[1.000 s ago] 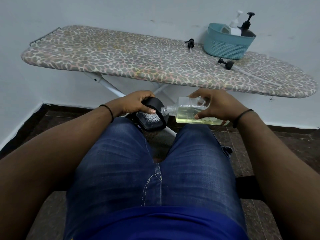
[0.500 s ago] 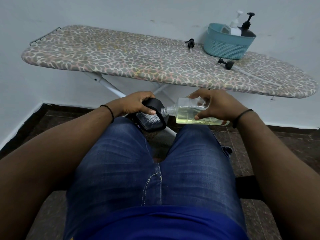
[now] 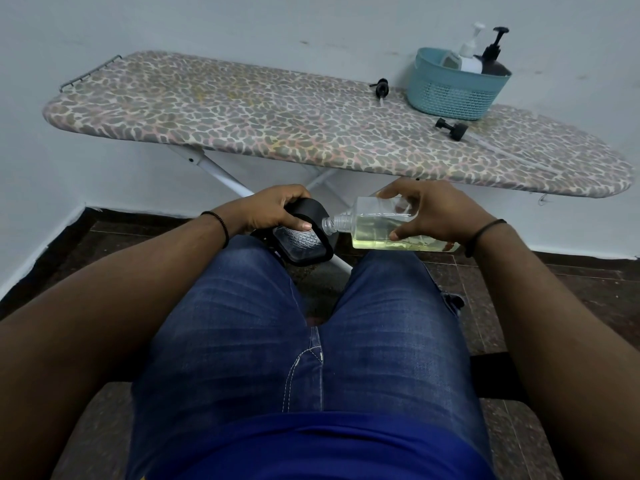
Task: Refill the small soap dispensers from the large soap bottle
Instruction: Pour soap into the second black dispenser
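While tipped sideways to pour, clear bottle [image 3: 388,225] sits pinched in right hand [image 3: 433,211], above right knee | left hand [image 3: 277,209] wraps black dispenser [image 3: 303,237], steadying it at bottle's mouth.

The right hand [image 3: 438,211] covered the rear of the clear bottle [image 3: 377,226], so its base could not be seen. The left hand [image 3: 277,211] hid the upper part of the black dispenser [image 3: 303,242]. Only the pump tops of two bottles [image 3: 479,55] rose above the teal basket [image 3: 453,88]. Both forearms were cut by the picture's edges.
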